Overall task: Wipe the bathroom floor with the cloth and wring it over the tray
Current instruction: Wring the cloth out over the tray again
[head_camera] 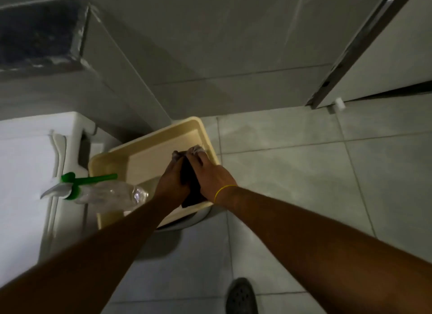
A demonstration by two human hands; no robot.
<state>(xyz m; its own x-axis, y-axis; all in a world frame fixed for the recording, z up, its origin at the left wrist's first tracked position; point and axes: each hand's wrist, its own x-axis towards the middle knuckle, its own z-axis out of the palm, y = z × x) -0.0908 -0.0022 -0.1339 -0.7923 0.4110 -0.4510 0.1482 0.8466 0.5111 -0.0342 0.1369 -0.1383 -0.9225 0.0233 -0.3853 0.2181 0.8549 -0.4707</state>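
Observation:
A cream plastic tray rests on top of the closed toilet lid, tilted toward the wall. Both my hands are held over its right half, pressed together around a dark cloth. My left hand grips the cloth from the left and my right hand from the right; a yellow band circles the right wrist. The cloth's dark end hangs down between my wrists, and a paler bit shows at my fingertips. Most of the cloth is hidden inside my hands.
A clear spray bottle with a green and white trigger lies at the tray's left edge. The white toilet cistern is at the left. Grey floor tiles spread right, a door stands at upper right, and a dark shoe is below.

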